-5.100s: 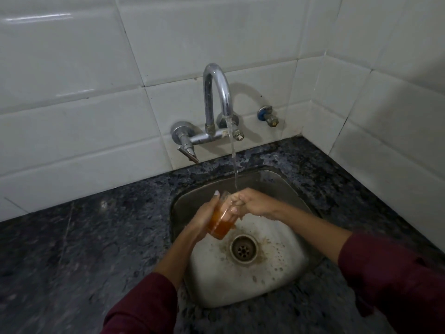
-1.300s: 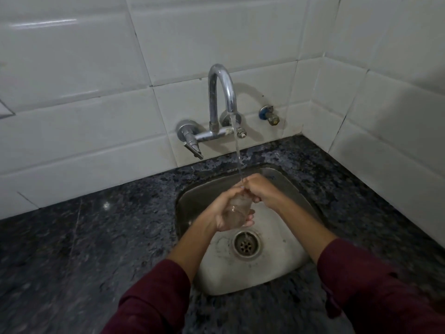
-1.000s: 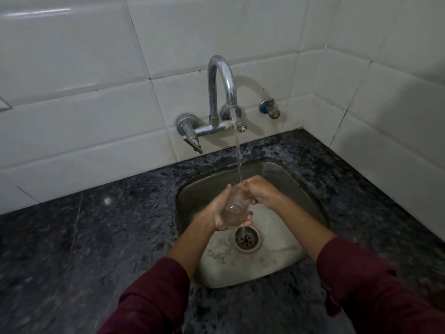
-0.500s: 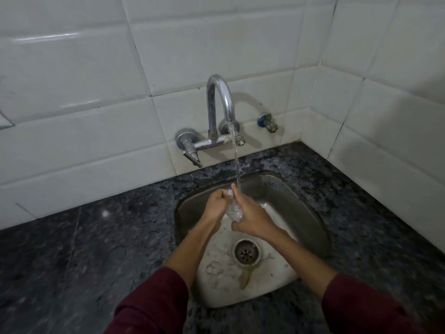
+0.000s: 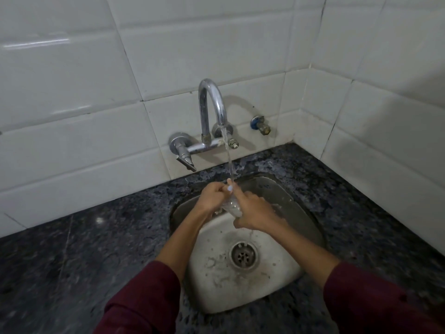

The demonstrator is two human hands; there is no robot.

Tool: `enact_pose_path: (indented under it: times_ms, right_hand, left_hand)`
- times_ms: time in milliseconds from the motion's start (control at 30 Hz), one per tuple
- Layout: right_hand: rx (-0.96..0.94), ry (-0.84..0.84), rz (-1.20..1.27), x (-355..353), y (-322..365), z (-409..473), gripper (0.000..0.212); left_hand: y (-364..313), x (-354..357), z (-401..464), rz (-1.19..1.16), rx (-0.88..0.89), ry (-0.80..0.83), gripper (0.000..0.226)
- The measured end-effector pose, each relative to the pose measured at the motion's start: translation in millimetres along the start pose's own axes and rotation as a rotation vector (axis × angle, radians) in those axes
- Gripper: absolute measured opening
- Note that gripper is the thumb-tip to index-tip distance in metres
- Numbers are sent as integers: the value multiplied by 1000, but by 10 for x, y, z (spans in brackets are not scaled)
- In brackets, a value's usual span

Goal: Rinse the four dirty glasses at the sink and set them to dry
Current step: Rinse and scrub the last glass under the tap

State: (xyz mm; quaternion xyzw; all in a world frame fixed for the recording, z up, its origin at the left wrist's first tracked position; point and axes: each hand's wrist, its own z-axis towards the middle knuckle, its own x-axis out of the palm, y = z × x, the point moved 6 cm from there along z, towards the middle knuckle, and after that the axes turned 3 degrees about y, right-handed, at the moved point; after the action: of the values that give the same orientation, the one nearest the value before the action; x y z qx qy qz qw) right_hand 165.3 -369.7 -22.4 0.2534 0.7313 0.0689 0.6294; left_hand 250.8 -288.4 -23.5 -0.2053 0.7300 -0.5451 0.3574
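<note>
A small clear glass (image 5: 233,206) is held over the steel sink (image 5: 310,213), mostly hidden between my two hands. My left hand (image 5: 212,196) grips it from the left with curled fingers. My right hand (image 5: 252,213) wraps round it from the right. A thin stream of water (image 5: 228,160) runs from the chrome tap (image 5: 212,109) onto the glass's top, where my hands meet. No other glasses are in view.
The sink basin has a round drain (image 5: 243,256) and specks of residue. Dark speckled granite counter (image 5: 84,249) surrounds it. White tiled walls (image 5: 72,116) meet in a corner at the right, with a small blue-collared valve (image 5: 261,125) beside the tap.
The orange liquid seen in the glass five seconds ago is gone and the glass is clear. My right hand has shifted from the rim to wrap round the side of the glass.
</note>
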Motion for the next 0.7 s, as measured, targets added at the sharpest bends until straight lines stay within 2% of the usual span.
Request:
enact_pose_path:
  times_ms: [33, 67, 133, 200, 267, 333, 367, 400, 467, 500, 533, 600, 667, 700]
  right_hand:
    - [-20, 2, 28, 16, 11, 2, 114]
    - [-32, 37, 174, 56, 8, -4, 115]
    - [-15, 152, 698, 127, -37, -25, 111]
    - [-19, 313, 1238, 172, -20, -66, 89]
    - [-48, 420, 1516, 191, 7, -72, 65]
    - [-10, 384, 1480, 174, 7, -66, 64]
    - [17, 292, 1320, 151, -10, -44, 71]
    - [35, 165, 1057, 94, -33, -20, 81]
    - [26, -48, 341, -17, -23, 15, 102]
    - [0, -107, 145, -10, 4, 21, 106]
    - [-26, -123, 136, 30, 25, 26, 106]
    - [-39, -84, 432, 156, -10, 68, 101]
    - [53, 1, 864, 340, -82, 101, 96]
    - [89, 35, 1010, 417, -93, 101, 90]
  left_hand:
    - [2, -23, 6, -11, -6, -24, 26]
    - [14, -43, 0, -53, -6, -35, 26]
    - [12, -50, -40, -196, 14, -3, 26]
    - [-26, -49, -110, -350, 49, 45, 26]
    - [-61, -54, -155, -456, 87, 64, 26]
    - [-72, -68, -162, -481, 102, 70, 22]
    - [-62, -71, -155, -474, 91, 77, 18]
    - [-57, -65, -147, -461, 69, 90, 15]
    - [-34, -22, -134, -409, 13, 129, 14]
    - [-25, -4, -134, -384, -5, 131, 12]
    - [-13, -3, -134, -382, -17, 104, 9]
    - [10, -38, -138, -388, -38, 6, 6]
    - [4, -88, -145, -279, -52, -94, 30]
    - [-34, -97, -159, -150, -37, -123, 43]
